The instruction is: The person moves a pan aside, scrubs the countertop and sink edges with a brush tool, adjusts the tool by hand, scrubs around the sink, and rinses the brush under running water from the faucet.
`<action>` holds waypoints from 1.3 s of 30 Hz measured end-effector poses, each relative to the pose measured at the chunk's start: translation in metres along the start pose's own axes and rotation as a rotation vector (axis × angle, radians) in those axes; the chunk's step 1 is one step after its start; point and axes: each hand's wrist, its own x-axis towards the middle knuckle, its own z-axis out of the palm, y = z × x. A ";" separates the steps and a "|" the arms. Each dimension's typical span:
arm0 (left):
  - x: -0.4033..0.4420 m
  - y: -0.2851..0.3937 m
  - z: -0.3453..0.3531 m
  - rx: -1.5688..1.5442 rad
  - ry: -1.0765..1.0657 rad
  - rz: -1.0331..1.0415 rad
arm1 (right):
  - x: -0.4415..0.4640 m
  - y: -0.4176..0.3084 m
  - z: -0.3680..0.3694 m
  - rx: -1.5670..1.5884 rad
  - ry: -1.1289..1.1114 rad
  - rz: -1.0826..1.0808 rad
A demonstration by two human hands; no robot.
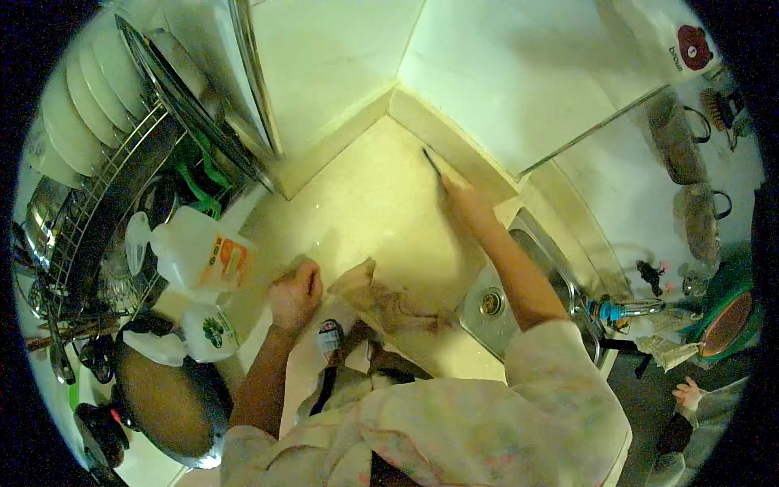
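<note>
Right hand (464,203) gripping thin dark tool (431,161), left hand (297,294) fisted, pale corner counter (349,195), steel sink (485,334), loaded dish rack (118,168)

The right arm (526,280) is stretched out in front and the right hand (466,201) is closed, while the left arm (264,377) is held closer with the left hand (295,295) curled up.

The thin dark object (431,161) in my right fingers (459,197) is too small to identify; my curled left fingers (307,280) hide their palm. Another person (718,414) at four o'clock is cut off.
</note>
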 end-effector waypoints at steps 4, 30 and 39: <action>-0.003 -0.002 0.008 -0.027 0.009 -0.003 | -0.028 0.029 0.023 -0.093 0.154 -0.174; 0.002 -0.003 0.009 -0.054 0.031 0.023 | -0.013 -0.032 -0.012 -0.102 0.008 0.003; 0.003 -0.004 0.010 -0.050 0.079 0.054 | -0.010 -0.040 -0.019 -0.124 0.010 -0.051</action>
